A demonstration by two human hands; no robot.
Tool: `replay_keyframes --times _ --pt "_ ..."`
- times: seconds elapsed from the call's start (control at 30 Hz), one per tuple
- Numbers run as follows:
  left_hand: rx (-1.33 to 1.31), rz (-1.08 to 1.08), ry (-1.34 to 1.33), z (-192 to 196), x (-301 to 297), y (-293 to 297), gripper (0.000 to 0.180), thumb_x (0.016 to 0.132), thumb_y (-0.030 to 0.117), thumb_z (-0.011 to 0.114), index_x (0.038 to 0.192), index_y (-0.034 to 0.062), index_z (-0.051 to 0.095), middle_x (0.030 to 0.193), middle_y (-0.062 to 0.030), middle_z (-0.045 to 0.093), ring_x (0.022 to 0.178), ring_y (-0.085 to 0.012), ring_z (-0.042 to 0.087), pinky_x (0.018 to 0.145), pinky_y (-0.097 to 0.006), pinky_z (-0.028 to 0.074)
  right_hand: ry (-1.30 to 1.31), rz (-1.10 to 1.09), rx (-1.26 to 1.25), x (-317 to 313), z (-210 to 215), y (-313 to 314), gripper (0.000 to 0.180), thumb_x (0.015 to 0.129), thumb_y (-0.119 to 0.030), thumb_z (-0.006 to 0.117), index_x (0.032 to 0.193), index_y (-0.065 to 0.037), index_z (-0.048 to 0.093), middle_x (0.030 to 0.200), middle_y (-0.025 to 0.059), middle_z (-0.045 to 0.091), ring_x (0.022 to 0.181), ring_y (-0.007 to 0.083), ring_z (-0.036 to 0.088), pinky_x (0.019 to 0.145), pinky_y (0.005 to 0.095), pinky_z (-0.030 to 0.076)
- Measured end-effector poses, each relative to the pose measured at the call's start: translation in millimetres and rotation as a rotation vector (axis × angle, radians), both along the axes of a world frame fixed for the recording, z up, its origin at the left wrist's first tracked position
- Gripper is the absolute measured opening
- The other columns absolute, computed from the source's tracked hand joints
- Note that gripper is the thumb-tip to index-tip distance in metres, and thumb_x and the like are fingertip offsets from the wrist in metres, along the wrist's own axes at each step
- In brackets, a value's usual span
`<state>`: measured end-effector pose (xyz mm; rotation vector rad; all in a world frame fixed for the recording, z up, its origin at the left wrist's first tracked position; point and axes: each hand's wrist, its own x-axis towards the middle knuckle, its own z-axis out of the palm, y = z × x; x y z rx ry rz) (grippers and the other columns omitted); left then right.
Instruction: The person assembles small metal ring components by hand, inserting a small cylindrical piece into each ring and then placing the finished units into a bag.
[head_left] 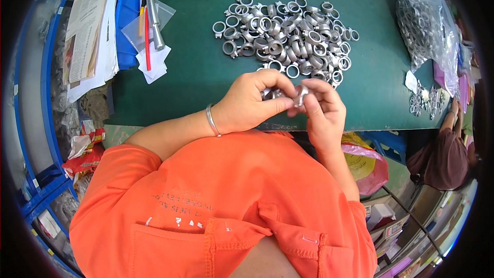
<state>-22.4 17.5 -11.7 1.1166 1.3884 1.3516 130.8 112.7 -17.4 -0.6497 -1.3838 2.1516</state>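
Close to the near edge of the green table, my two hands meet over a small silver metal ring point(300, 96), slightly smeared by motion. My right hand point(327, 110) pinches this ring between thumb and fingers. My left hand point(246, 102), a bangle on its wrist, is closed, with its thumb and forefinger tips at the ring's left side. More metal rings point(271, 93) show under its curled fingers. Just beyond my hands spreads a large heap of similar metal rings point(293, 36), each with a small lug.
At the left are a blue bin point(128, 20), papers point(87, 31), a red pen point(147, 41) and a metal rod point(153, 13). A plastic bag of rings point(427, 28) lies at the right, near small metal parts point(427, 100). Another person point(442, 157) sits beyond the right end.
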Motion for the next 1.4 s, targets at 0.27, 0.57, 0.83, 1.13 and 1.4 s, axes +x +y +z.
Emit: replay_keyframes --times 0.27,0.57,0.83,1.13,1.4 --pt "-0.486 -0.106 -1.19 -12.8 -1.0 -4.2 0.023 0.093 0.025 0.045 0.096 0.0036 0.053 0.081 -0.0076 0.058 0.069 -0.0163 0.061 0.046 -0.025 0.053 0.111 0.033 1.063 -11.1 14.8 13.5 0.024 0.067 0.014 0.053 0.085 0.001 0.061 0.105 0.018 0.058 0.087 0.0278 0.059 0.077 0.0345 0.048" --pt "-0.394 0.02 -0.821 4.1 -4.1 0.1 0.009 0.085 0.011 0.06 0.087 0.0037 0.054 0.073 -0.0027 0.052 0.06 -0.0076 0.048 0.043 -0.017 0.034 -0.412 -0.185 1.292 -11.6 0.8 44.3 0.014 0.069 -0.004 0.069 0.08 -0.007 0.06 0.074 0.0042 0.056 0.07 0.0222 0.051 0.07 0.0321 0.036" --pt "-0.318 0.047 -0.535 14.7 -4.9 7.1 0.011 0.082 0.007 0.063 0.091 -0.0001 0.061 0.073 -0.0026 0.055 0.056 -0.0051 0.046 0.043 -0.017 0.032 -0.088 -0.036 1.156 -10.1 4.8 20.1 0.016 0.069 0.004 0.067 0.082 -0.002 0.059 0.081 0.0094 0.061 0.074 0.0245 0.059 0.067 0.0297 0.046" --pt "-0.006 0.032 -0.105 10.8 -4.9 4.2 0.008 0.076 0.001 0.066 0.084 0.0001 0.065 0.084 -0.0046 0.06 0.078 -0.0109 0.056 0.07 -0.023 0.044 -0.05 -0.005 0.034 -6.1 6.0 13.8 0.018 0.091 -0.003 0.047 0.107 0.003 0.05 0.082 0.0088 0.06 0.071 0.0131 0.058 0.067 0.0246 0.048" --pt "0.024 0.192 0.065 9.9 -1.2 4.7 0.016 0.076 -0.001 0.064 0.088 0.0027 0.055 0.08 -0.0013 0.054 0.073 -0.0086 0.053 0.067 -0.022 0.043 0.183 -0.042 0.149 -11.8 4.6 8.9 0.027 0.081 0.006 0.058 0.105 0.001 0.048 0.1 0.0149 0.057 0.086 0.0183 0.059 0.074 0.0285 0.05"
